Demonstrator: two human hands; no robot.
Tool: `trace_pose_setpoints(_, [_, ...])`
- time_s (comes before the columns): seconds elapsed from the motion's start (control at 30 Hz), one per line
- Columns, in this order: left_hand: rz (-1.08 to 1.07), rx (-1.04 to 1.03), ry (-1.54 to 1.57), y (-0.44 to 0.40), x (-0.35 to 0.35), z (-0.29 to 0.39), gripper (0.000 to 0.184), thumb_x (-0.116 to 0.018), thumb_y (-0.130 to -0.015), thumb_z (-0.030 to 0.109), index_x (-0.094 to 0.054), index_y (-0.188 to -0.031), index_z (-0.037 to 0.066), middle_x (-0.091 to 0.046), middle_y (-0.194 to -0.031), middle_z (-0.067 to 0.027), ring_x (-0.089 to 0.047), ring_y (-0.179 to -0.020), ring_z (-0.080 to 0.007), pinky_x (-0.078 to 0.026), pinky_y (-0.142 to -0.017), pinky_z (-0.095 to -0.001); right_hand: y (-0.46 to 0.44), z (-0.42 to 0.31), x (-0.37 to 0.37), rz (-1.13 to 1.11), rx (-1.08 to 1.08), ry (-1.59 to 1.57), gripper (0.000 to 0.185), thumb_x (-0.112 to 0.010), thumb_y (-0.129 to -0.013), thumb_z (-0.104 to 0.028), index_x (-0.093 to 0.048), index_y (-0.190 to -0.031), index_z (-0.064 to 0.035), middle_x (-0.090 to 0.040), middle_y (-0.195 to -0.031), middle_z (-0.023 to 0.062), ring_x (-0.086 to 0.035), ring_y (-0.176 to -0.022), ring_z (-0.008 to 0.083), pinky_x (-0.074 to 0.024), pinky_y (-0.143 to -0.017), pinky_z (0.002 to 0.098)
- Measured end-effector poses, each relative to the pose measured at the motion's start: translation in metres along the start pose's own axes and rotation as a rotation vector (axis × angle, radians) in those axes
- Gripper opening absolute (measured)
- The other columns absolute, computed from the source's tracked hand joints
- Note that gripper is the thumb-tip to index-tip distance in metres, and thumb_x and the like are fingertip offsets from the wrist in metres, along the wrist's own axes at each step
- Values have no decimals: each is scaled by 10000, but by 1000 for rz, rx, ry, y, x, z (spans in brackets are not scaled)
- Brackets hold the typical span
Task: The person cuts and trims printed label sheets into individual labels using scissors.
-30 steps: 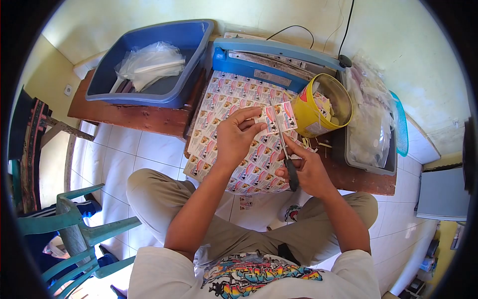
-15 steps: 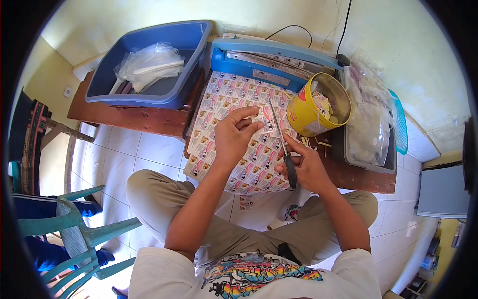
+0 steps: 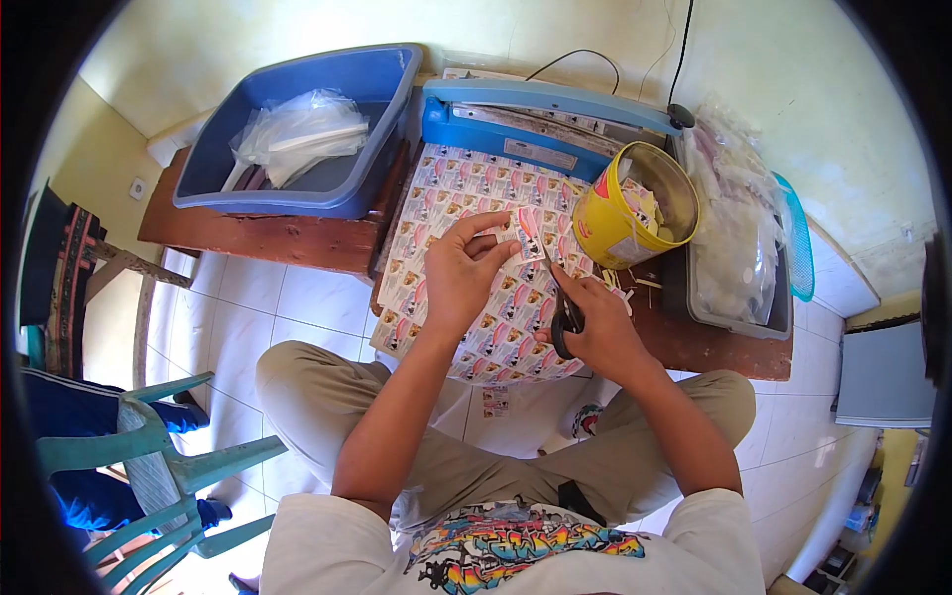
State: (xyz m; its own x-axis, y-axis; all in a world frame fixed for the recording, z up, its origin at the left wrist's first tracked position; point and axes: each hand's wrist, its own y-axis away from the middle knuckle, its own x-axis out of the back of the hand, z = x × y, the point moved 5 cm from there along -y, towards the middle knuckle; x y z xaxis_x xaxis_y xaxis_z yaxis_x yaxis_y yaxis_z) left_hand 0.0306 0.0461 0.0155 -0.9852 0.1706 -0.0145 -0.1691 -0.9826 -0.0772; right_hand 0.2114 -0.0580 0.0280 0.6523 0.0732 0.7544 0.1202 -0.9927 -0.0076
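Note:
My left hand (image 3: 468, 266) pinches a small printed label (image 3: 528, 234) by its left edge, holding it above a large sheet of matching printed labels (image 3: 436, 218). In my right hand (image 3: 600, 325) is a pair of black-handled scissors (image 3: 566, 319), its blades pointing up toward the label's right edge. The blade tips are close to the label; whether they touch it I cannot tell. A yellow bucket (image 3: 605, 220) with paper scraps inside stands just beyond my right hand.
A blue paper cutter (image 3: 496, 139) lies behind the sheet. On the left is a blue tub (image 3: 337, 198) holding clear plastic bags (image 3: 307, 134). A grey tray (image 3: 739, 325) of plastic packs sits at right. A green chair (image 3: 149, 436) and a person's blue-clothed leg (image 3: 89, 496) are at lower left.
The scissors have turned in my right hand and lowered, so their blades look shorter beside the label. My left hand keeps its pinch, nearly still. The view has shifted slightly.

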Motion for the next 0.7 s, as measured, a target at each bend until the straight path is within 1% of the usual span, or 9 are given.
trace_pose_setpoints(0.03, [4,4,-15,0,0,1,385,-828,-842,-15,-713,-1210,-12,-753,-1129,-117,-738,-946,-156,-591,-779,-262,0,3,-2,1,0,-1,960,-921,-739,-268,-463,-1557,-59,-555,-954,157,-571,-788,303,-494,-767,412])
trace_pose_setpoints(0.1, [-2,11,5,1,1,0,385,-828,-843,-13,-713,-1211,-13,-753,-1127,-117,-737,-941,-152,-588,-777,-260,-1,9,-7,-50,-18,94,881,-849,-755,-123,-455,-1536,-23,-596,-1131,214,-650,-960,356,-545,-854,436])
trace_pose_setpoints(0.13, [-7,19,25,1,1,-1,386,-829,-844,-10,-713,-1212,-13,-754,-1124,-118,-735,-937,-149,-586,-774,-258,-1,10,-9,-48,-18,94,881,-849,-755,-123,-455,-1536,-23,-596,-1131,214,-650,-960,356,-545,-854,436])
trace_pose_setpoints(0.2, [-5,16,21,1,2,-2,385,-828,-846,-10,-713,-1213,-12,-756,-1112,-117,-736,-934,-146,-583,-767,-256,-1,13,-14,-44,-19,151,875,-799,-753,-58,-429,-1546,-38,-573,-1199,234,-656,-1026,396,-563,-888,463])
trace_pose_setpoints(0.23, [-2,14,18,1,2,-1,385,-827,-847,-10,-713,-1214,-11,-759,-1100,-116,-736,-932,-144,-580,-761,-254,-2,14,-16,-43,-19,151,875,-799,-753,-58,-429,-1546,-38,-573,-1199,234,-656,-1026,396,-563,-888,463])
trace_pose_setpoints(0.3, [-9,30,15,1,2,1,384,-827,-847,-10,-714,-1214,-10,-762,-1088,-113,-736,-928,-142,-577,-754,-252,-4,19,-22,-78,-57,187,865,-796,-762,-68,-431,-1545,-59,-560,-1249,223,-657,-1082,411,-573,-903,475])
trace_pose_setpoints(0.47, [-12,50,19,2,2,4,383,-827,-846,-13,-715,-1212,-10,-767,-1066,-107,-735,-920,-138,-571,-736,-249,-8,24,-29,-84,-90,237,841,-792,-773,-96,-443,-1538,-72,-545,-1293,200,-668,-1080,413,-580,-892,478])
trace_pose_setpoints(0.7, [-15,24,34,3,3,1,383,-826,-845,-17,-713,-1211,-19,-761,-1083,-109,-728,-928,-132,-582,-764,-245,-10,12,-28,-151,-171,344,803,-797,-772,-105,-481,-1510,-84,-532,-1308,183,-682,-1063,394,-589,-872,480])
